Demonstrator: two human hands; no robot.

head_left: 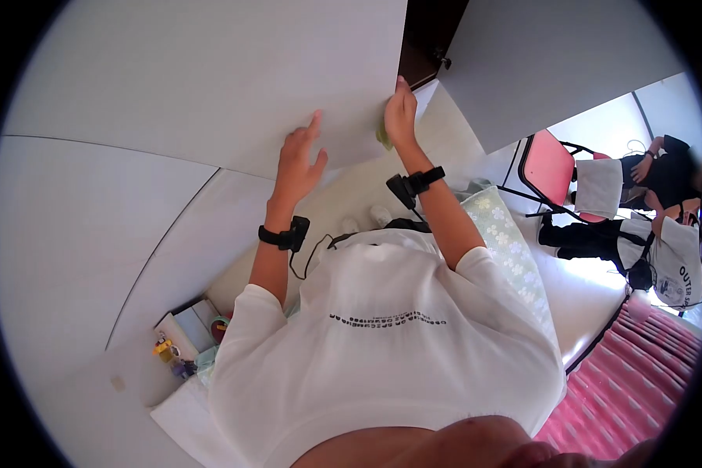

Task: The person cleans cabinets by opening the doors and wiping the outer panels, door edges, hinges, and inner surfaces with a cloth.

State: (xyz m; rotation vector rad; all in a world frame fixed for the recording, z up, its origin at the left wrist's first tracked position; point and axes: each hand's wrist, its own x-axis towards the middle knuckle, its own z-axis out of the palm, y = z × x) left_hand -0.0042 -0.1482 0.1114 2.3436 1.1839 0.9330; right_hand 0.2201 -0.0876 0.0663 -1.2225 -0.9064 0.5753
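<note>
My left hand [296,160] is in front of a white cabinet door [210,78], its index finger stretched out and its thumb apart, with nothing in it. I cannot tell whether it touches the panel. At the door's right edge is my right hand [401,117], its fingers closed on a yellow-green cloth [384,135] that shows mostly at its left side. Its fingertips reach the edge beside a dark cabinet opening [425,47]. Both wrists wear black bands with small devices.
Another open door [538,62] stands at the upper right. Beyond it are a pink folding chair [547,168] and two people. A flowered cover [499,226] lies at my right side, and a pink curtain [624,382] is lower right. Small toys [168,351] sit lower left.
</note>
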